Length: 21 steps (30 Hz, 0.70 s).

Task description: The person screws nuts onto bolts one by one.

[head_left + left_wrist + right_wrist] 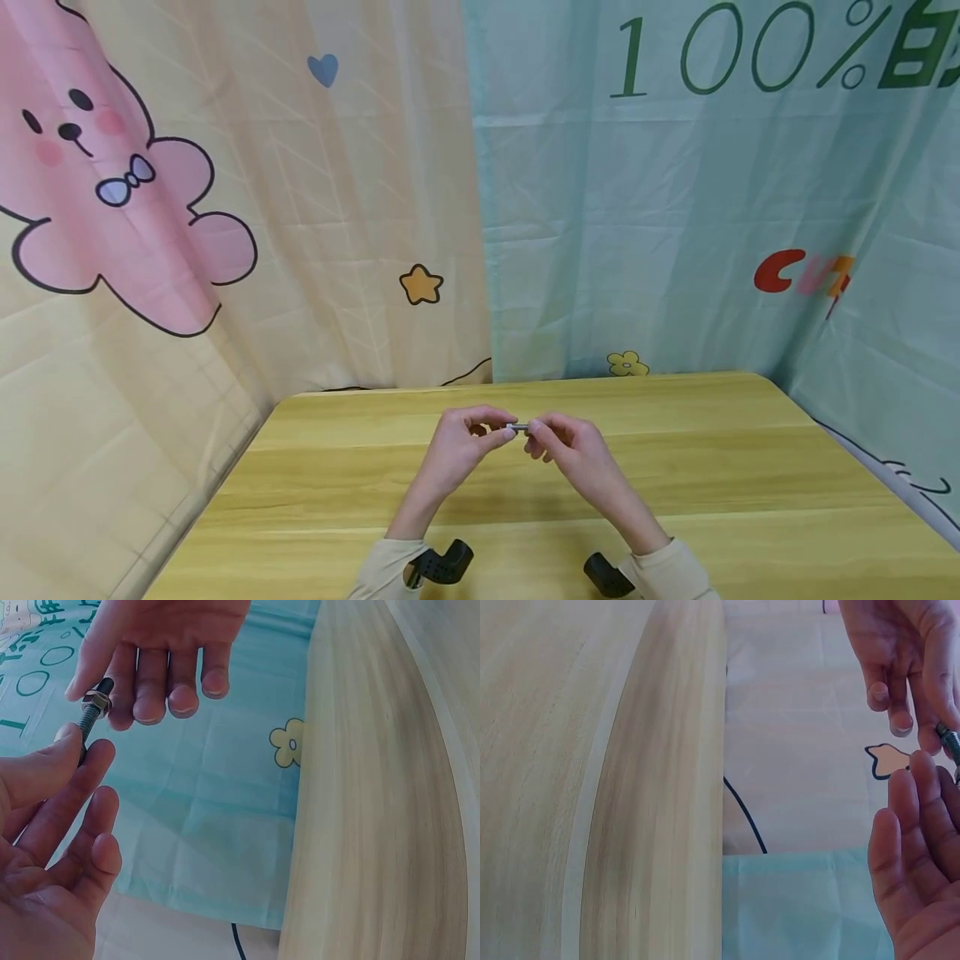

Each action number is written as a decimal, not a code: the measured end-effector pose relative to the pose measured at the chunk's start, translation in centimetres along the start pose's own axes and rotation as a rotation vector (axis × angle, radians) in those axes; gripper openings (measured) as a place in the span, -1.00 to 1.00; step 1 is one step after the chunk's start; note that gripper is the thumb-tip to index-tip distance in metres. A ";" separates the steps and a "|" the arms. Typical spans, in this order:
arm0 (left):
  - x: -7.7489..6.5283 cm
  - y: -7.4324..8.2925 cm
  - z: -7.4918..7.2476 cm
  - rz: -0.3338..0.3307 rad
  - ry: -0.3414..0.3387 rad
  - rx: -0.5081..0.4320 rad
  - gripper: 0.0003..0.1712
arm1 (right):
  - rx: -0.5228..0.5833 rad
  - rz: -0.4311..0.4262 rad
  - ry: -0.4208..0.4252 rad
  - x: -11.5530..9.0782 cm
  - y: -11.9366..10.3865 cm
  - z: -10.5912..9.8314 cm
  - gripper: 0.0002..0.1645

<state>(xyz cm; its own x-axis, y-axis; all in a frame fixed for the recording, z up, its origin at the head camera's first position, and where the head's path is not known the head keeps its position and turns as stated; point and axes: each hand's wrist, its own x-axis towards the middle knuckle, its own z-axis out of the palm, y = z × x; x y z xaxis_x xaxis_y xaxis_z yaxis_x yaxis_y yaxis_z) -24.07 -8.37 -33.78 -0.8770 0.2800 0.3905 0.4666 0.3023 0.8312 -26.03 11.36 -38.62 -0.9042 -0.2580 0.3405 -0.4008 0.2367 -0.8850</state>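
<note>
A metal bolt with a visible thread is held in the air above the table, level between the two hands in the head view. On it sits a hex nut, near the end toward the right hand. My left hand pinches the other end of the bolt between thumb and index finger, its remaining fingers loosely bent. With thumb and index finger, my right hand pinches the nut. The bolt end under the left fingertips is mostly hidden. In the right wrist view the bolt shows only partly, at the right edge.
A wood-grain table spreads beneath both hands. Printed curtains, one cream and one light blue, hang behind and beside it. Black wrist devices sit at the cuffs of the light sleeves.
</note>
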 end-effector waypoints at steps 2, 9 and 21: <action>0.0 0.0 0.0 -0.001 0.001 0.000 -0.87 | 0.005 0.009 0.003 0.0 0.0 0.1 -0.65; 0.3 -1.2 0.2 -0.018 0.033 -0.005 -0.89 | -0.029 -0.101 0.014 -0.1 -0.1 0.1 -0.60; 0.3 -0.8 0.2 -0.037 0.029 -0.035 -0.89 | 0.025 -0.132 -0.025 0.0 0.0 -0.3 -0.73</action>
<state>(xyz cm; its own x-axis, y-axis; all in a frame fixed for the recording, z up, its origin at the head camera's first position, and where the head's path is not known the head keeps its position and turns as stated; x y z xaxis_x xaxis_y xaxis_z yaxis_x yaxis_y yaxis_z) -24.65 -8.39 -34.42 -0.8967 0.2426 0.3701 0.4300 0.2796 0.8585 -26.09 11.63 -38.56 -0.8396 -0.3090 0.4469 -0.5121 0.1757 -0.8407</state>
